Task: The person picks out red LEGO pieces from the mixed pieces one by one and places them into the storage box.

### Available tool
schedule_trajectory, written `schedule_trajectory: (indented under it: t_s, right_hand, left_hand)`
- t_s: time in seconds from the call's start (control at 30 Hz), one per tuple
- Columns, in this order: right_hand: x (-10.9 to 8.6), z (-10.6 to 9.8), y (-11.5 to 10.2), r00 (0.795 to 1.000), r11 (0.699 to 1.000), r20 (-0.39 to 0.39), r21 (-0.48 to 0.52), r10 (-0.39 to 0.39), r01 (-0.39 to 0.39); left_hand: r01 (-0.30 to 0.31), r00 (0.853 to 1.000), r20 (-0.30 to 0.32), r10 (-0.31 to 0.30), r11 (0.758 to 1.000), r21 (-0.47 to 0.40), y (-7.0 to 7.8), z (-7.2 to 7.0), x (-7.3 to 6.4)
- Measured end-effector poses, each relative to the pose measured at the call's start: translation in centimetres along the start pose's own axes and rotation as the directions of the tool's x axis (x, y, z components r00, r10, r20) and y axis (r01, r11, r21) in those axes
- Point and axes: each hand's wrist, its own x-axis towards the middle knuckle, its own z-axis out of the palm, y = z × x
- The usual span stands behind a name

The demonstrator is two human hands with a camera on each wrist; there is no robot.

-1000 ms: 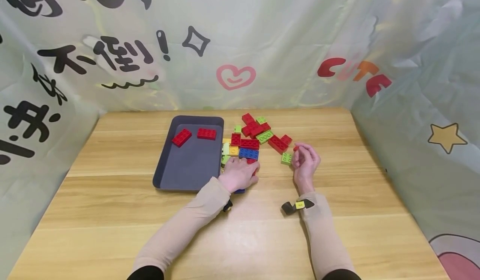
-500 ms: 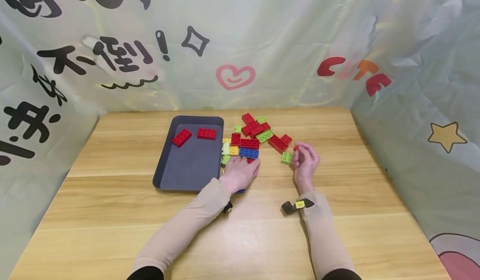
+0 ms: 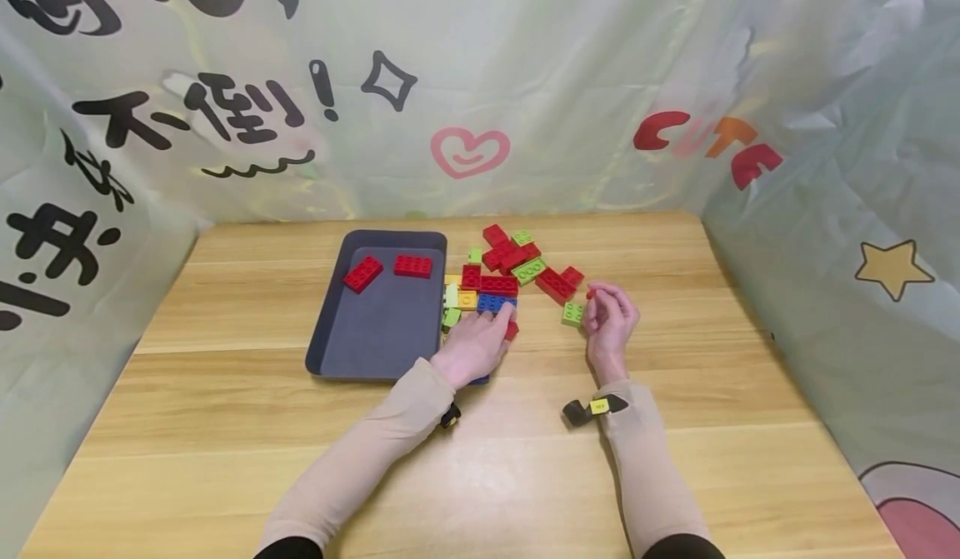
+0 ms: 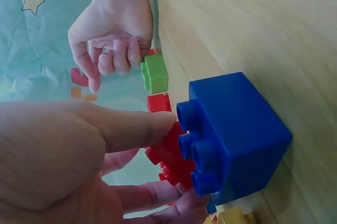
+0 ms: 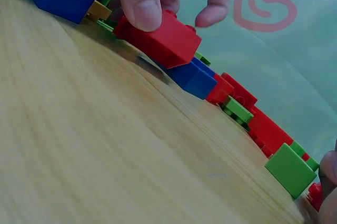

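My left hand point(image 3: 471, 344) pinches a red brick point(image 5: 171, 37) between thumb and fingers; in the right wrist view the brick tilts above the table, in front of a blue brick point(image 5: 194, 79). Close to the left wrist camera stands another blue brick point(image 4: 247, 134), studs toward the hand. To the right, my right hand point(image 3: 611, 326) rests with loosely curled fingers beside a green brick point(image 3: 573, 315). A small red brick point(image 5: 314, 196) shows by its fingertips, partly hidden; whether they touch it is unclear, and no grip on it shows.
A dark grey tray point(image 3: 367, 342) lies left of the bricks, holding two red bricks point(image 3: 412, 267). Beyond the hands is a loose cluster of red, green, yellow and blue bricks, with a green brick point(image 3: 529, 272) among them. A printed cloth point(image 3: 570, 84) closes off the back.
My left hand has shifted slightly left, and its fingers have turned. The red brick's end now shows to the right of them. My right hand stays where it was.
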Motion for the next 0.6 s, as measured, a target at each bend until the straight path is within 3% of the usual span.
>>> schedule_trajectory:
  t_s: [0.23, 0.47, 0.6]
  right_hand:
    - [0.0, 0.1, -0.1, 1.000, 1.000, -0.002, -0.022, 0.002, -0.002]
    - [0.0, 0.2, -0.1, 1.000, 0.999, -0.023, -0.033, 0.003, -0.004]
    - [0.0, 0.3, -0.1, 0.999, 0.999, -0.038, -0.032, 0.002, -0.004]
  left_hand:
    - [-0.006, 0.999, -0.051, -0.003, 0.982, -0.188, -0.4, -0.5, -0.3]
    - [-0.001, 0.998, -0.061, -0.011, 0.979, -0.202, -0.6, -1.3, -0.8]
    - [0.028, 0.999, -0.036, -0.037, 0.976, -0.216, -0.7, -1.7, -1.2]
